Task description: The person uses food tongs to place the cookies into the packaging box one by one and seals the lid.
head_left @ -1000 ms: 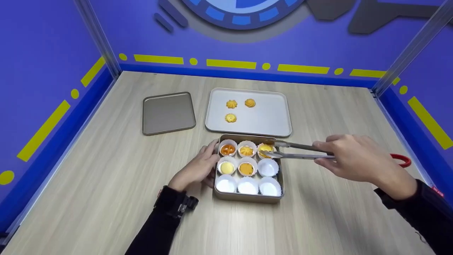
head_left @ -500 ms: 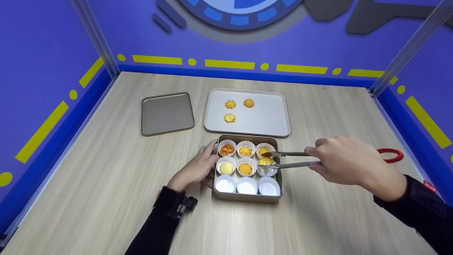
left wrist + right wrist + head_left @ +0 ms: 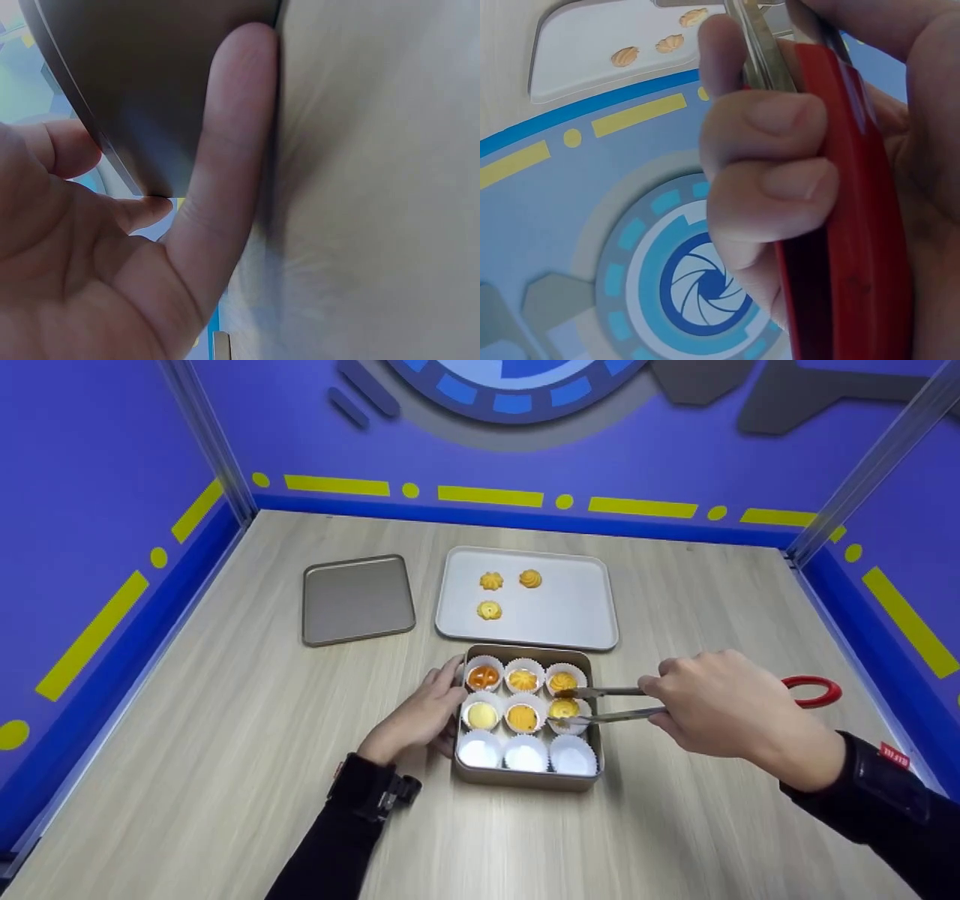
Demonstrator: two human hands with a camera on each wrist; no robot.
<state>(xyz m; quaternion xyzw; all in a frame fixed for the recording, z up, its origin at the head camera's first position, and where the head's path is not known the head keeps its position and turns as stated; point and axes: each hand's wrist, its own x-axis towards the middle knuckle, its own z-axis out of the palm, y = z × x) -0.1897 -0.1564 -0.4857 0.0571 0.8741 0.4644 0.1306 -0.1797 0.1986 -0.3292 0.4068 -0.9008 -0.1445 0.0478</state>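
Note:
In the head view, my left hand (image 3: 412,718) lies against the left wall of a square metal tin (image 3: 525,778); the left wrist view shows that hand (image 3: 127,247) with its thumb along the tin wall (image 3: 142,90). My right hand (image 3: 731,709) grips metal tongs (image 3: 626,715), and the right wrist view has its fingers curled round the red handle (image 3: 862,210). The tong tips are parted over a yellow cookie (image 3: 564,707) at the middle row's right cup. Paper cups fill the tin; the front row's cups, such as one white cup (image 3: 573,755), hold nothing.
Behind the tin lies a light tray (image 3: 570,600) with three cookies, one of them a swirled cookie (image 3: 530,578). A flat brown tray or lid (image 3: 358,600) is at its left. Blue panels (image 3: 480,465) stand round the table.
My right hand and the tongs have moved left and toward me, bringing the yellow cookie from the back right cup to the one in front. The tong tips have parted. My left hand stays put.

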